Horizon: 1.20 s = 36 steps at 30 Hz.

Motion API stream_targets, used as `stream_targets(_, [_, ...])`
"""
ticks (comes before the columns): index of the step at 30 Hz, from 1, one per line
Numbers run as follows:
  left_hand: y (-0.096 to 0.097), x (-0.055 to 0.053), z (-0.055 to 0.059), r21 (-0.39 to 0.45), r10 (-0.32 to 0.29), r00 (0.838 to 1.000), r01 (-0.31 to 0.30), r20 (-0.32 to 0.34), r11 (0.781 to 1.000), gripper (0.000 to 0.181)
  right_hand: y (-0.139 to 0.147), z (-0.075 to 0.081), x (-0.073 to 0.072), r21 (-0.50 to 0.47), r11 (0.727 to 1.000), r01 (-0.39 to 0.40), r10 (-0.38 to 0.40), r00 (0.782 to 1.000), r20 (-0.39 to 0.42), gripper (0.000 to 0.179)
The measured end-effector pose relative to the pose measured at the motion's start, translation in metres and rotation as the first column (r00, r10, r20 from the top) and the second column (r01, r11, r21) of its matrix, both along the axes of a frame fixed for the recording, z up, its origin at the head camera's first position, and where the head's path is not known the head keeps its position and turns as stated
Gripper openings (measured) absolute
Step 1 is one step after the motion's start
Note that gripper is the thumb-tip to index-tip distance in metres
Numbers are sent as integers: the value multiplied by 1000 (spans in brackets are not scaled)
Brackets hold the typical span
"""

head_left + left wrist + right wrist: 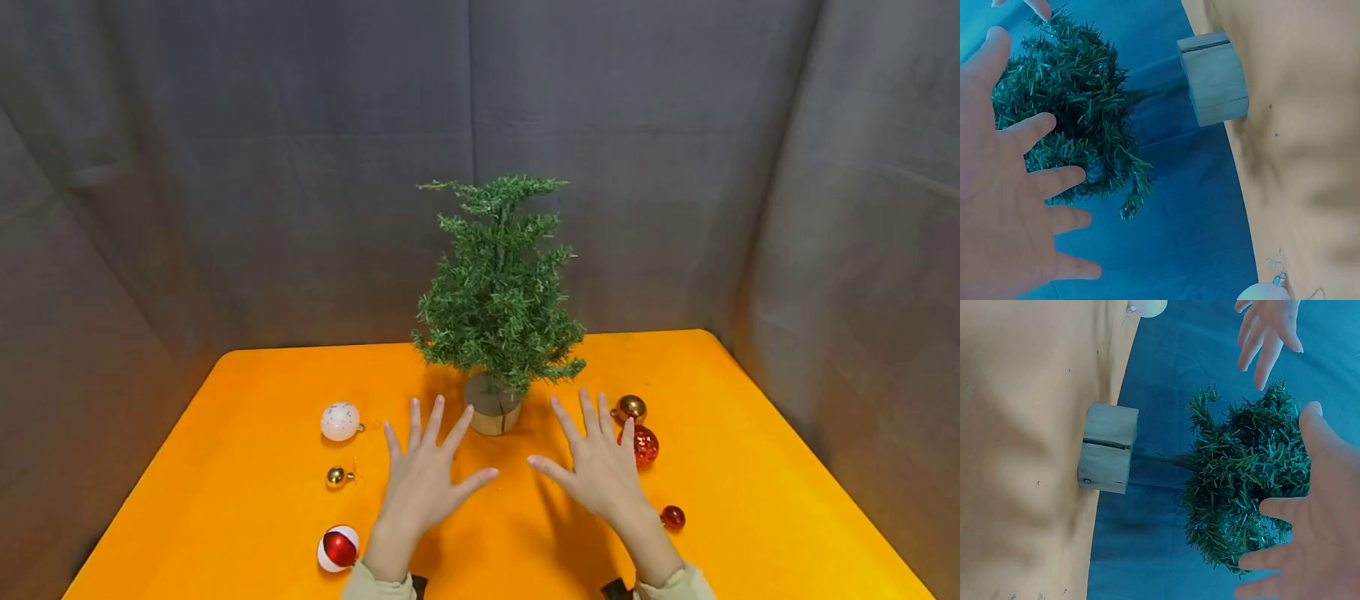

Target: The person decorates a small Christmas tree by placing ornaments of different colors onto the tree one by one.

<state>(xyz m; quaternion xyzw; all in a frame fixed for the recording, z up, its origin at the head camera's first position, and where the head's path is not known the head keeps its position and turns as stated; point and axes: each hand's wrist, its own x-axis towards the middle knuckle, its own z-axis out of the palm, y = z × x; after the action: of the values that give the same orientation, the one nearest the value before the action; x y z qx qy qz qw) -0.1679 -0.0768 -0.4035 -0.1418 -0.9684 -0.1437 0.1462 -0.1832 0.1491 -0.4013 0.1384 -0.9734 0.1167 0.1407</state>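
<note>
A small artificial Christmas tree (501,292) stands upright on a round wooden base (492,412) at the middle of the table. My left hand (423,483) is held above the table in front of the tree, fingers straight and spread. Likewise spread, my right hand (600,471) is on the other side, partly covering a red bauble (646,446) from the head camera. Neither hand holds anything. In the left wrist view the tree (1072,94) shows behind the left hand (1010,194); the right wrist view shows the tree (1241,481) past the right hand (1322,531).
On the left lie a white speckled bauble (341,422), a small gold bauble (336,477) and a red-and-white bauble (339,548). A bronze bauble (632,408) and a small red bauble (673,517) lie on the right. Grey curtains (300,167) surround the orange table (247,433).
</note>
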Motion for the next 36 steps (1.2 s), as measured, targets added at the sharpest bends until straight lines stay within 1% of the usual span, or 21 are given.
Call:
stream_targets(5, [-4, 1, -1, 20, -6, 1000, 7, -30, 1000, 74, -1, 0, -3, -45, 998, -50, 48, 998, -34, 75])
stream_targets(9, [-9, 1, 0, 19, -5, 1000, 6, -31, 1000, 72, -2, 0, -6, -84, 990, -117, 108, 988, -113, 68])
stream_targets(13, [-14, 2, 0, -26, 9, 999, -9, -34, 1000, 70, -5, 0, -8, -112, 976, -186, 158, 963, -216, 60])
stream_targets(15, [-16, 2, 1, -33, 13, 999, -15, -34, 999, 68, -7, 1, -9, -130, 968, -216, 176, 949, -262, 55])
stream_targets(20, [-19, 2, 1, -9, 24, 1000, -24, -7, 1000, 64, -9, 2, -11, -200, 935, -293, 211, 912, -351, 46])
stream_targets(23, [-22, 3, 1, -2, 24, 1000, -24, 5, 1000, 61, -10, 2, -12, -222, 914, -339, 230, 886, -403, 43])
stream_targets(29, [-29, 7, -1, 10, 27, 1000, -28, 15, 1000, 58, -13, 0, -15, -225, 884, -409, 270, 841, -469, 40])
stream_targets(32, [-33, 9, -2, 21, 38, 999, -38, 15, 999, 56, -16, 1, -17, -228, 870, -437, 287, 826, -485, 39])
stream_targets(36, [-39, 12, -4, 7, 61, 998, -61, 13, 998, 55, -20, 3, -18, -237, 857, -458, 303, 819, -488, 38])
